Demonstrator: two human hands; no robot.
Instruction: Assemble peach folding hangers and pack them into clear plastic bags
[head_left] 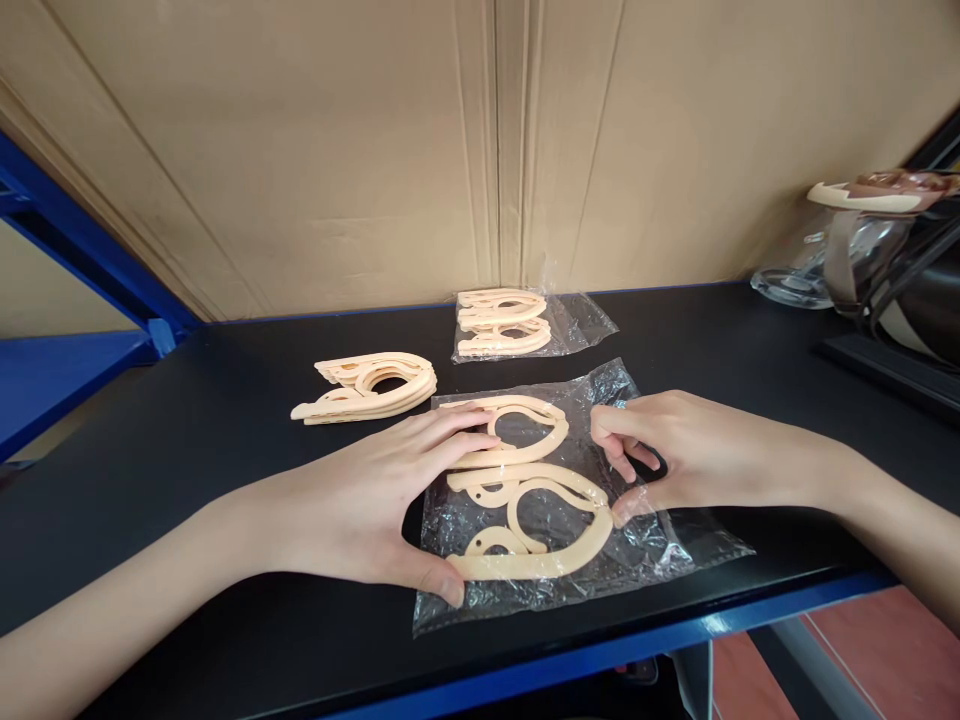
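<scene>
A clear plastic bag point(660, 570) lies flat in front of me with beige folding hangers point(570, 565) inside, two folded loops showing side by side. My left hand point(375, 490) rests on the bag's left part. Its fingers are spread over the upper hanger, and its thumb presses near the lower one's left end. Over the bag's right part is my right hand point(667, 450), its fingers curled and its thumb apart from them. The thumb tip touches the bag beside the lower hanger's rounded end. Left of the bag sits a stack of loose folded hangers point(375, 400).
Behind, a second clear bag point(581, 320) holds more hangers point(502, 335). Everything lies on a black tabletop point(225, 400) with a blue front edge point(525, 670). Cardboard point(300, 150) stands along the back. A clear object with a round base point(795, 285) and dark items are at right.
</scene>
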